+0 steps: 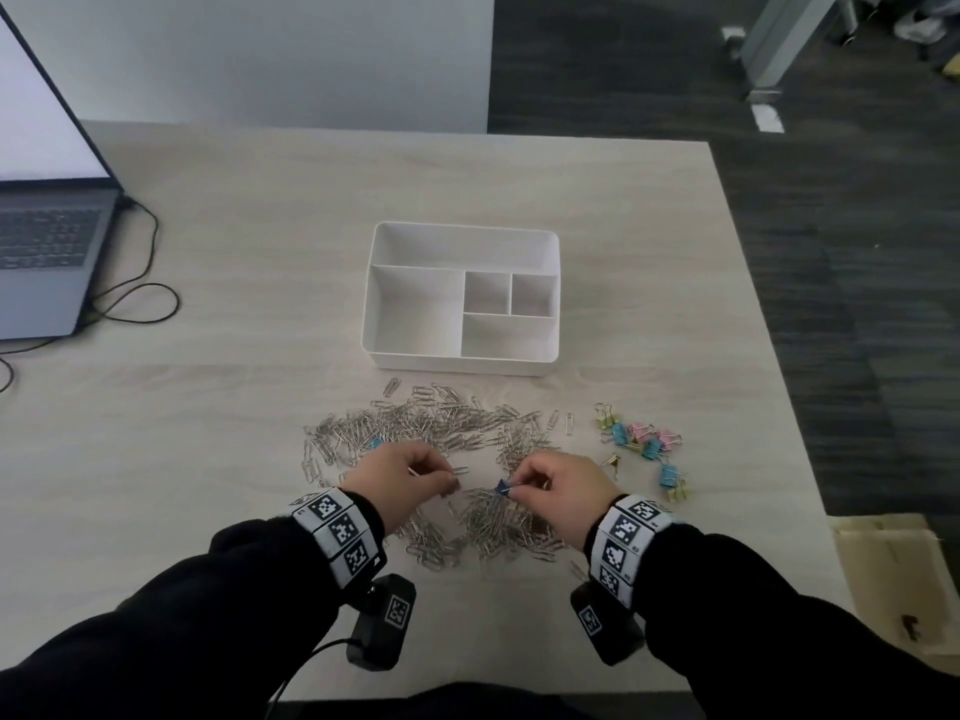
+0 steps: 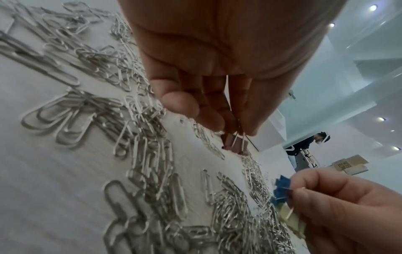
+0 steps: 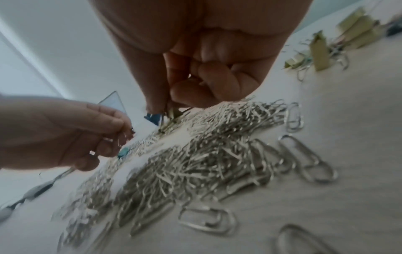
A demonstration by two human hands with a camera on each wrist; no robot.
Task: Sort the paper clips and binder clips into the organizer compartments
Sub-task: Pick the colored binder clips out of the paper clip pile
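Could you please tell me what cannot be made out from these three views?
- Left hand: what it pinches is too small in the head view; in the left wrist view the fingers hide it.
- Blue binder clip in the right hand: blurred in the right wrist view, so the grip is unclear.
- Laptop: cut off by the left edge.

Paper clips [image 1: 441,428]: bright, glossy metal wire; binder clips [image 1: 641,441]: coloured painted bodies, shiny wire handles. Organizer [image 1: 462,298]: smooth white matt plastic; table [image 1: 234,397]: pale matt wood-grain.
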